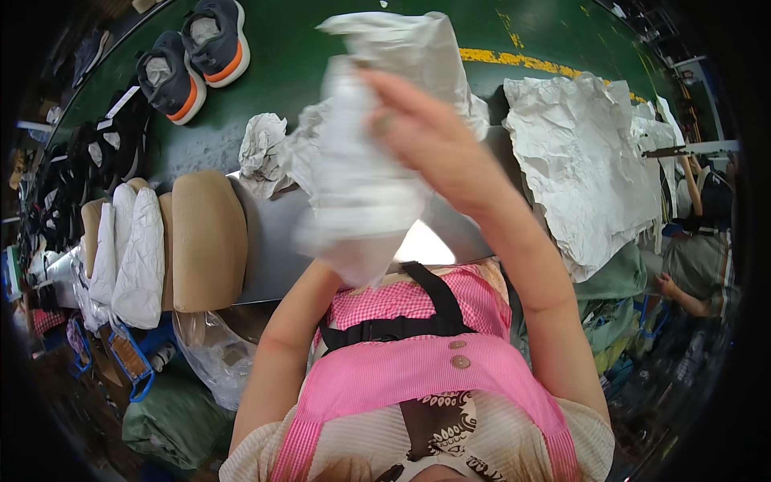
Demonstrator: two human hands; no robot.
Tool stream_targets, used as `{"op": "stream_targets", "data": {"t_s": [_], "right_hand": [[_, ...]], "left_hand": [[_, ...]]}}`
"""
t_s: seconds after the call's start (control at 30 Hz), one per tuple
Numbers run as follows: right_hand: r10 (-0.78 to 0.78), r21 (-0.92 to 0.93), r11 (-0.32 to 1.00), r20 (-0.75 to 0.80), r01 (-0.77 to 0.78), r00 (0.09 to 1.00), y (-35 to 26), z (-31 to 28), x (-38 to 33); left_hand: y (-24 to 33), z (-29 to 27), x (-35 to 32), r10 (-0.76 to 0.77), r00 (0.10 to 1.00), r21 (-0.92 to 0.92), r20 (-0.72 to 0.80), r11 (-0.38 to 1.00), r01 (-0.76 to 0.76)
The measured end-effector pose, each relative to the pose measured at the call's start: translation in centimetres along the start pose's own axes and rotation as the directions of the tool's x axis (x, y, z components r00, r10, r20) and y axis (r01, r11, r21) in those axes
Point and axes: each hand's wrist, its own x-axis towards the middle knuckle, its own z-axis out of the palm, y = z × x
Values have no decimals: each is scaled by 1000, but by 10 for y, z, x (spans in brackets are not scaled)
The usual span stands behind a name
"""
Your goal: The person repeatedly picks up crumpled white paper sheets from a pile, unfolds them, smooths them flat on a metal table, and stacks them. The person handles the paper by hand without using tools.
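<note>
Right of the rounded tan pad (210,241), my right grip (422,124) clamps crinkled white paper (353,173); I'd squeeze lightly. Left grip hidden, can't tell.

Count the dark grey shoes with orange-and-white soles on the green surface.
2: one dark grey shoe at upper left; the second shoe beside it, lower and further left. The held white paper may hide others.

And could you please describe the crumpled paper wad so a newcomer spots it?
On the green surface, find the dark shoes with orange on their soles. Below and right of them in view is the greyish-white wad, bunched up small, unlike the longer, motion-blurred paper by the right hand.
</note>
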Motion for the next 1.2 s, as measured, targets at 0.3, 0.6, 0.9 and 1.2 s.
{"op": "stream_targets", "data": {"t_s": [0.3,0.6,0.9,1.2], "right_hand": [[-405,-784,546,59,294,912,75,-21,-16],[-210,-993,62,87,102,974,152,-21,-58],[-354,-972,213,15,96,935,127,-27,-75],[-171,-922,329,152,202,973,114,-14,-92]], "left_hand": [[-11,-30,-30,-239,971,-340,10,912,228],[9,-88,-70,-728,581,-815,364,52,577],[18,-79,-61,-210,893,542,-398,731,414],[35,-71,-31,-667,739,-841,96,342,419]]}}
